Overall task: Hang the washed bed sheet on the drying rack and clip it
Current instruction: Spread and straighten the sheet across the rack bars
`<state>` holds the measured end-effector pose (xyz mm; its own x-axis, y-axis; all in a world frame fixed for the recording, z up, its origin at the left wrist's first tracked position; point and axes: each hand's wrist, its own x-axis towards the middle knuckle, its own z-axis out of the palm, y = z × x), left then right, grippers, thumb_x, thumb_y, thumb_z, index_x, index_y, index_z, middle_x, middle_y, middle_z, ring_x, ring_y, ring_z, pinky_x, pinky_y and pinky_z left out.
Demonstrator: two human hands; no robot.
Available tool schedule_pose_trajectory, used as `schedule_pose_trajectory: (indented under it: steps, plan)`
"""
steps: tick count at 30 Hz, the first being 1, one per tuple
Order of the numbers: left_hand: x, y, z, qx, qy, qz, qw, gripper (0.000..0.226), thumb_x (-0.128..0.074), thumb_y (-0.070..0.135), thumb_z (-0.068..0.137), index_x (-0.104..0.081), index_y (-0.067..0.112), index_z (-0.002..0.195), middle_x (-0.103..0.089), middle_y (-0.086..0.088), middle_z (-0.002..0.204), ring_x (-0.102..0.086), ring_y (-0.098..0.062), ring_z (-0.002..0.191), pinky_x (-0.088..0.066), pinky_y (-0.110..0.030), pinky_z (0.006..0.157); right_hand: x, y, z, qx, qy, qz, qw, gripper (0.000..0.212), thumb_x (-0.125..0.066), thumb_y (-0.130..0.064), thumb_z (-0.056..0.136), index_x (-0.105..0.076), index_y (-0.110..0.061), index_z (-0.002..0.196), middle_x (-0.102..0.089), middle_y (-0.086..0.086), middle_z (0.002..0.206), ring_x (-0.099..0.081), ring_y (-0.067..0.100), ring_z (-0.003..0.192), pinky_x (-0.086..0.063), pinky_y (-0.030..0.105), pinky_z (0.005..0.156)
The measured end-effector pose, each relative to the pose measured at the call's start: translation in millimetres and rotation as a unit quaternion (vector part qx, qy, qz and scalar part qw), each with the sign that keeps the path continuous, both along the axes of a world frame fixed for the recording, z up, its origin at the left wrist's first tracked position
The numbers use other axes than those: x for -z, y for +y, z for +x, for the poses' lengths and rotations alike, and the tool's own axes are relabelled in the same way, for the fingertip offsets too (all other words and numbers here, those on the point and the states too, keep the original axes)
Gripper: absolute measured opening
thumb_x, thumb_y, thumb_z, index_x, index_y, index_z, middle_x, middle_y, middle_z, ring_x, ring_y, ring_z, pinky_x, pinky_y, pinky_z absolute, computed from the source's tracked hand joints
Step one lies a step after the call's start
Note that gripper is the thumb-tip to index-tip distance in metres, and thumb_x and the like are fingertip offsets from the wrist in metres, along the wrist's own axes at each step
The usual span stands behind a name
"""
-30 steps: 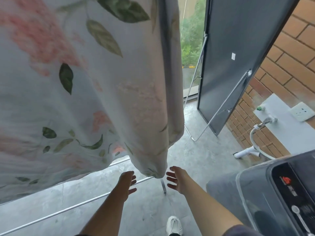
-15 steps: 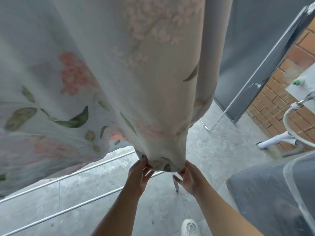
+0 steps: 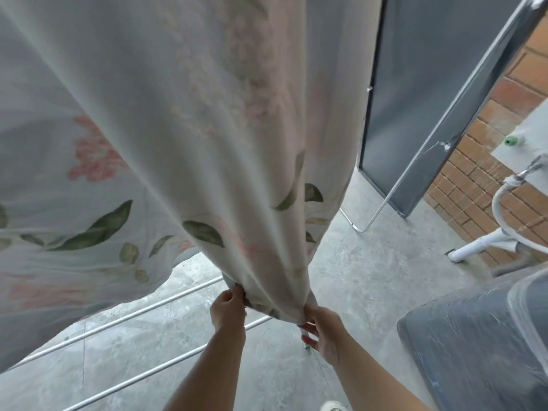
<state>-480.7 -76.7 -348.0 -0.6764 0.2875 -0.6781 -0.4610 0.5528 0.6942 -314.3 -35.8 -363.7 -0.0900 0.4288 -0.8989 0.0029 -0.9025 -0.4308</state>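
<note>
A pale bed sheet [image 3: 184, 137] printed with pink flowers and green leaves hangs down from above and fills most of the view. Its lower end is gathered into a narrow point near the floor. My left hand [image 3: 226, 307] pinches the left side of that bottom hem. My right hand [image 3: 321, 332] pinches the right corner of the hem. The sheet is pulled taut downward between them. Two white lower rails of the drying rack [image 3: 124, 345] run across the floor behind my arms. The top of the rack and any clips are out of view.
A grey door panel [image 3: 421, 99] stands at the right with a slanted metal rack leg [image 3: 385, 200] in front of it. A brick wall [image 3: 480, 185] and white pipe [image 3: 486, 244] are far right. A plastic-wrapped grey appliance [image 3: 486, 345] sits at lower right. My white shoe [image 3: 333, 406] is on the concrete floor.
Both hands went from open below the sheet to pinching its bottom hem. The sheet's lower end is now drawn down and taut, and my view has dropped closer to it.
</note>
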Motion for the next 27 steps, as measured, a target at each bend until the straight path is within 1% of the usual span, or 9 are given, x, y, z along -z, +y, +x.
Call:
schedule_pose_trajectory:
  steps: [5,8,10,13,15,17,21,23,27]
  plan:
    - [-16,3,-7,-0.017,-0.116,0.090,0.989,0.011,-0.054,0.012,0.092,-0.055,0.012,0.082,-0.058,-0.006,0.081,-0.056,-0.021,0.084,-0.044,-0.045,0.087,-20,20,16,-0.057,-0.004,0.060,0.997,0.055,-0.062,-0.019,0.088,-0.037,-0.013,0.136,-0.053,0.013,0.126,-0.052,0.027,0.110,-0.040,0.042,0.090]
    - [-28,10,-15,0.010,-0.091,0.113,0.989,0.005,-0.054,0.006,0.091,-0.055,0.010,0.088,-0.058,-0.007,0.080,-0.056,-0.019,0.081,-0.043,-0.045,0.087,-37,49,16,-0.103,-0.031,0.167,0.980,0.074,-0.066,-0.014,0.086,-0.024,-0.017,0.147,-0.038,0.012,0.145,-0.041,0.027,0.128,-0.035,0.037,0.097]
    - [-30,12,-21,0.033,-0.063,0.107,0.992,0.008,-0.060,0.005,0.084,-0.056,0.006,0.090,-0.058,-0.009,0.077,-0.055,-0.021,0.076,-0.044,-0.042,0.085,-48,69,8,-0.118,-0.020,0.264,0.957,0.078,-0.070,-0.015,0.084,-0.024,-0.018,0.147,-0.040,0.003,0.141,-0.039,0.019,0.129,-0.034,0.031,0.100]
    - [-23,15,-31,0.073,0.011,0.045,0.996,0.017,-0.060,0.010,0.059,-0.055,0.003,0.074,-0.052,-0.015,0.067,-0.048,-0.025,0.067,-0.045,-0.039,0.072,-64,97,-10,-0.182,-0.082,0.364,0.910,0.048,-0.071,-0.019,0.082,-0.054,-0.010,0.126,-0.061,0.003,0.119,-0.056,0.022,0.111,-0.047,0.035,0.092]
    - [-19,13,-33,0.099,0.051,0.004,0.994,0.005,-0.058,0.002,0.065,-0.053,0.001,0.066,-0.051,-0.016,0.063,-0.045,-0.024,0.063,-0.042,-0.035,0.060,-67,107,-14,-0.251,-0.190,0.400,0.861,0.030,-0.065,-0.023,0.086,-0.064,-0.003,0.109,-0.068,0.015,0.104,-0.061,0.032,0.098,-0.047,0.033,0.077]
    - [-10,9,-37,0.117,0.097,-0.032,0.988,0.008,-0.061,-0.002,0.071,-0.055,-0.002,0.065,-0.054,-0.017,0.062,-0.045,-0.023,0.059,-0.037,-0.030,0.053,-64,117,-2,-0.275,-0.280,0.385,0.835,0.028,-0.059,-0.030,0.088,-0.066,-0.007,0.101,-0.068,0.016,0.101,-0.062,0.034,0.094,-0.043,0.032,0.071]
    - [-3,6,-49,0.117,0.189,-0.087,0.971,0.018,-0.067,0.011,0.077,-0.058,-0.002,0.068,-0.055,-0.014,0.059,-0.046,-0.025,0.055,-0.031,-0.029,0.049,-62,143,44,-0.222,-0.387,0.317,0.837,0.038,-0.046,-0.043,0.086,-0.064,-0.012,0.098,-0.066,0.017,0.106,-0.060,0.037,0.100,-0.045,0.040,0.086]
    - [2,9,-57,0.107,0.208,-0.103,0.967,0.023,-0.069,0.018,0.078,-0.057,0.003,0.066,-0.056,-0.013,0.060,-0.053,-0.029,0.059,-0.036,-0.032,0.052,-65,160,66,-0.195,-0.442,0.292,0.826,0.035,-0.045,-0.037,0.091,-0.062,-0.010,0.104,-0.064,0.019,0.111,-0.057,0.038,0.107,-0.041,0.044,0.094]
    - [12,10,-63,0.111,0.215,-0.133,0.961,0.029,-0.073,0.028,0.077,-0.059,0.004,0.071,-0.064,-0.020,0.069,-0.064,-0.037,0.070,-0.045,-0.037,0.061,-70,186,102,-0.213,-0.509,0.279,0.786,0.028,-0.044,-0.023,0.092,-0.062,-0.006,0.105,-0.062,0.018,0.110,-0.057,0.038,0.107,-0.043,0.047,0.094]
